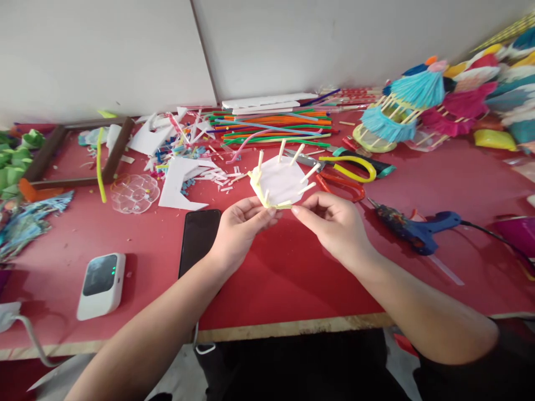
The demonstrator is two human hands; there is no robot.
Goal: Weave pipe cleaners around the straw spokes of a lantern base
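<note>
Between my two hands is a white paper disc (279, 179) with several pale yellow sticks standing up around its rim. A pale yellow fuzzy strip (284, 205) runs along its left and near edge. My left hand (244, 220) pinches the near left edge, thumb on top and fingers curled below. My right hand (330, 220) has its thumb and forefinger closed at the strip's right end on the near edge. Both hands are held above the red table. A black phone (199, 236) lies beside my left hand.
Yellow-handled scissors (355, 169) and a blue glue gun (422, 231) lie on the right. Coloured pipe cleaners (276, 125) and white foam scraps (178, 184) are spread behind. Fringed carousel-like models (397, 111) stand at the back right. A white device (101, 287) is at the left.
</note>
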